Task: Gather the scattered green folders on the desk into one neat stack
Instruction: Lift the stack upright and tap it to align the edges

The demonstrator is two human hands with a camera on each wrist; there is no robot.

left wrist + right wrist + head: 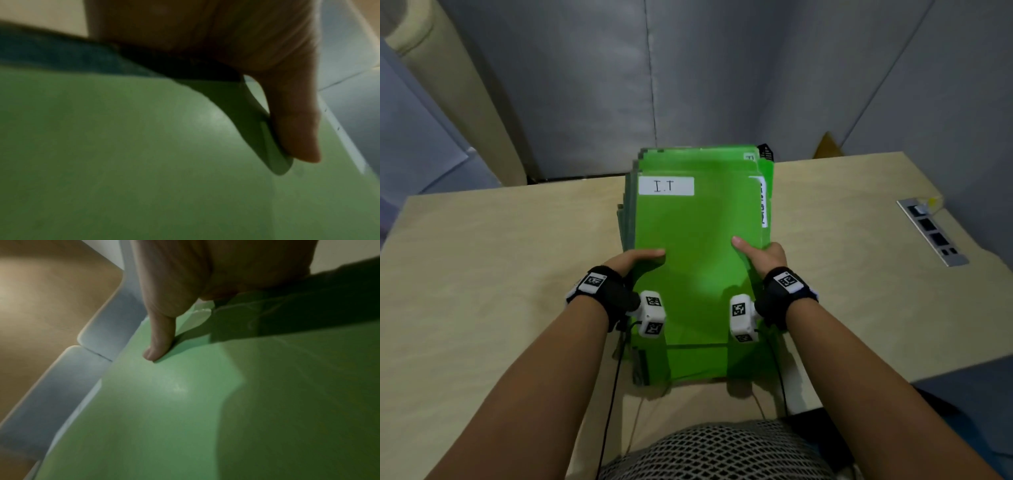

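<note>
Both forearms lead to the left hand (pixel 633 260) and right hand (pixel 763 255), each grip held on a side edge of the green folders (pixel 695 240), stacked mid-tabletop (pixel 482 274); offset far edges are best squared by even inward pressure.

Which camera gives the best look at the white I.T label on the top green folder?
The head view: the I.T label sits readable at the top folder's far left corner. Both wrist views show only blurred green cover and a thumb; the label cannot be made out there.
</note>
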